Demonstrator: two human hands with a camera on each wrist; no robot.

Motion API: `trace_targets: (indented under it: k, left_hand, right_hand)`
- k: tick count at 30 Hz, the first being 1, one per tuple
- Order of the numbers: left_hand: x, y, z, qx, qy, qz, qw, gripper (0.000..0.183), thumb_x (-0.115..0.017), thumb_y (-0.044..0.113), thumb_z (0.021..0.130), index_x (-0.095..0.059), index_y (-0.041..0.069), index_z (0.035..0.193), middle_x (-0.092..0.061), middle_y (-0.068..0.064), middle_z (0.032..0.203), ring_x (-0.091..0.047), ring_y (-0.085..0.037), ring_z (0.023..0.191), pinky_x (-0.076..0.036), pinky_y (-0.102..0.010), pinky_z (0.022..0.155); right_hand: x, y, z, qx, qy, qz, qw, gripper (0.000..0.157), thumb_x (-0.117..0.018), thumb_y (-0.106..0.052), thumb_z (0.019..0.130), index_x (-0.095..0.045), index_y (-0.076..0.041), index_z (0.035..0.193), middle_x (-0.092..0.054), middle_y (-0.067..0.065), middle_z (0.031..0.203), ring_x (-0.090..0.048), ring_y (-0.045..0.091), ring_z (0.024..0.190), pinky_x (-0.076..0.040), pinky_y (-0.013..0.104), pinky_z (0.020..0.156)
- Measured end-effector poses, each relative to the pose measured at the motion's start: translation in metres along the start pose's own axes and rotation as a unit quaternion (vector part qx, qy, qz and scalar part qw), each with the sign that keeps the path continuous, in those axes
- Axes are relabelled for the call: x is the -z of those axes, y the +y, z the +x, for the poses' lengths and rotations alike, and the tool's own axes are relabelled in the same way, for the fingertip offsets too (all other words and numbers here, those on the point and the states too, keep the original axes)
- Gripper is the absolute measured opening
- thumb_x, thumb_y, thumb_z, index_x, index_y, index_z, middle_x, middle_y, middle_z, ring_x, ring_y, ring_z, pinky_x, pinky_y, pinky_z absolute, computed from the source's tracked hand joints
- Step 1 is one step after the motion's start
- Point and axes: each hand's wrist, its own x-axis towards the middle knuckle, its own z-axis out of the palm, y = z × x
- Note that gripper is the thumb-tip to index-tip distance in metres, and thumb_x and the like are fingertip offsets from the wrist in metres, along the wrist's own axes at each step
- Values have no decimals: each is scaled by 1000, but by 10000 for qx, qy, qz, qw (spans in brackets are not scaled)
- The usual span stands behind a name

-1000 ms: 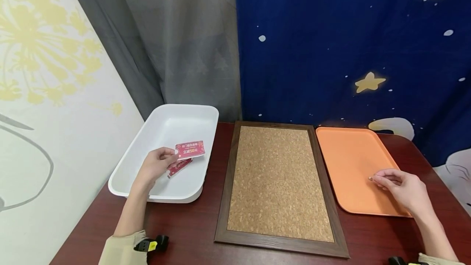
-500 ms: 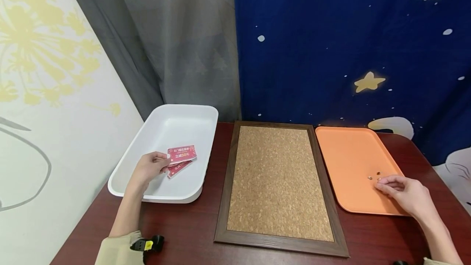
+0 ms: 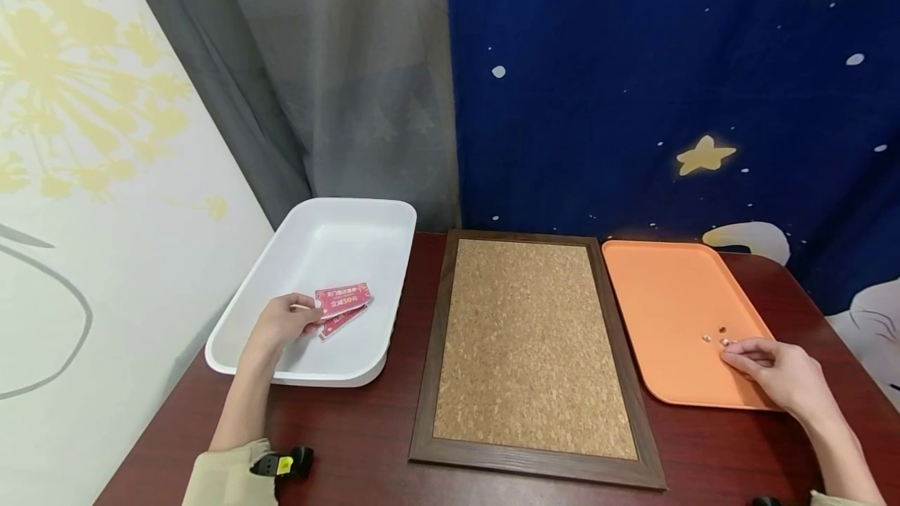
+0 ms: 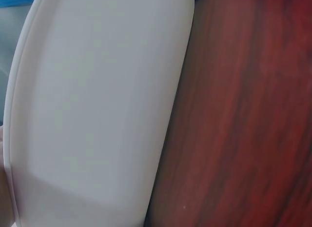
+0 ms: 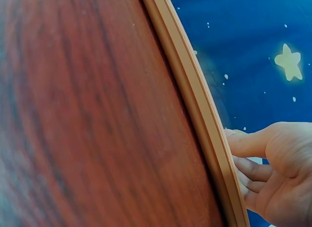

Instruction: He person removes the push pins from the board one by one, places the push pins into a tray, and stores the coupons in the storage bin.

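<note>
My left hand [image 3: 283,328] reaches into the white tray [image 3: 330,236] and pinches a red printed coupon [image 3: 344,299] by its left end. A second red coupon [image 3: 342,323] shows below it, partly covered. On the right, my right hand [image 3: 783,369] is low over the orange tray [image 3: 675,287], thumb and fingertips close together. Right at those fingertips is a small shiny tack-like piece [image 3: 725,343]; whether they pinch it is unclear. Two more such pieces [image 3: 706,338] lie nearby. The right wrist view has my right hand [image 5: 280,173] half behind the tray rim.
A cork board [image 3: 530,350] in a brown wooden frame lies between the two trays on the dark red table [image 3: 366,443]. Grey and blue curtains [image 3: 562,100] hang behind. A patterned white wall [image 3: 126,256] borders the left side.
My left hand has drawn the upper coupon left and down, over the other one. My right hand has shifted slightly right and down, uncovering more small pieces on the orange tray.
</note>
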Motion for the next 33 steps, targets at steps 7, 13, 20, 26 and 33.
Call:
trace_targets:
  k: [7, 13, 20, 26, 33]
  left_hand:
    - [1, -2, 1, 36, -46, 27, 10000, 31, -62, 8, 95, -52, -11, 117, -66, -7, 78, -58, -10, 62, -46, -25, 59]
    - [1, -3, -1, 35, 177, 267, 9995, 34, -64, 11, 95, -53, -10, 120, -67, -11, 83, -59, -13, 66, -46, -27, 61]
    - [3, -2, -4, 16, 532, 329, 9980, 37, -62, 11, 95, -53, -10, 123, -65, -17, 91, -61, -18, 72, -47, -28, 61]
    - [5, -2, -5, -180, 667, 271, 9972, 36, -61, 12, 97, -53, -10, 124, -62, -19, 97, -60, -23, 78, -48, -29, 61]
    - [4, 4, -9, -788, 449, 366, 9952, 37, -60, 19, 100, -56, -6, 127, -62, -21, 109, -59, -28, 92, -46, -28, 66]
  right_hand:
    - [0, 0, 0, -107, -11, 48, 9999, 33, -76, -30, 92, -76, 2, 98, -75, 12, 84, -50, -14, 66, -35, 36, 72]
    - [-1, 2, 0, -41, 66, 99, 9999, 31, -76, -29, 92, -75, 2, 100, -75, 13, 85, -52, -14, 66, -34, 35, 73]
    - [1, 4, 0, -61, 193, 129, 9997, 31, -76, -29, 92, -75, 1, 99, -75, 13, 84, -51, -16, 66, -33, 28, 69]
    - [5, 5, -1, -222, 280, 204, 9992, 36, -71, -32, 95, -73, 3, 103, -75, 10, 80, -48, -18, 67, -33, 26, 67]
    - [2, -5, 0, -105, 151, 846, 9962, 35, -68, -24, 98, -68, 9, 109, -73, -2, 76, -61, -7, 65, -43, 14, 59]
